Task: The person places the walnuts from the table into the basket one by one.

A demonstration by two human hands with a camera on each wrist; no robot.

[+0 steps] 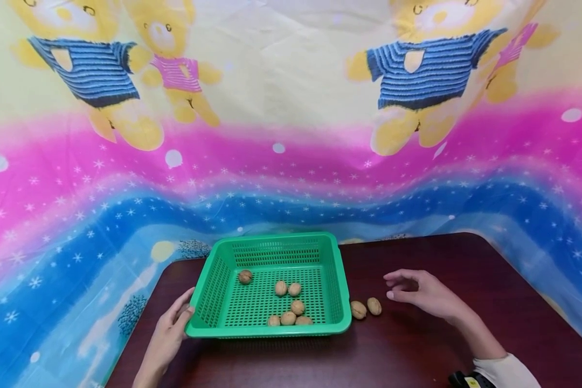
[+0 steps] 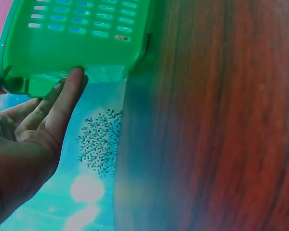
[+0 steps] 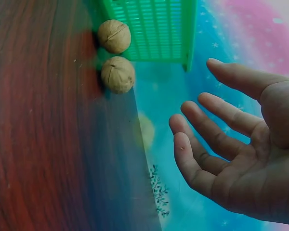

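A green plastic basket [image 1: 267, 331] with slotted walls stands on the dark table. Several walnuts [image 1: 288, 318] lie inside it, most near the front wall, and one darker walnut [image 1: 245, 277] sits at the back left. My left hand [image 1: 168, 326] grips the basket's left rim, its fingers against the outer wall in the left wrist view. Two walnuts [image 1: 358, 310] [image 3: 117, 75] rest on the table just outside the basket's right side. To their right, my right hand [image 1: 427, 292] hovers with spread, slightly bent fingers and holds nothing.
The reddish-brown wooden table [image 1: 465, 269] has rounded back corners. Behind it hangs a cloth [image 1: 281, 161] printed with teddy bears and snowflakes, close to the table's back edge. A dark watch-like band [image 1: 470, 380] is near the right sleeve.
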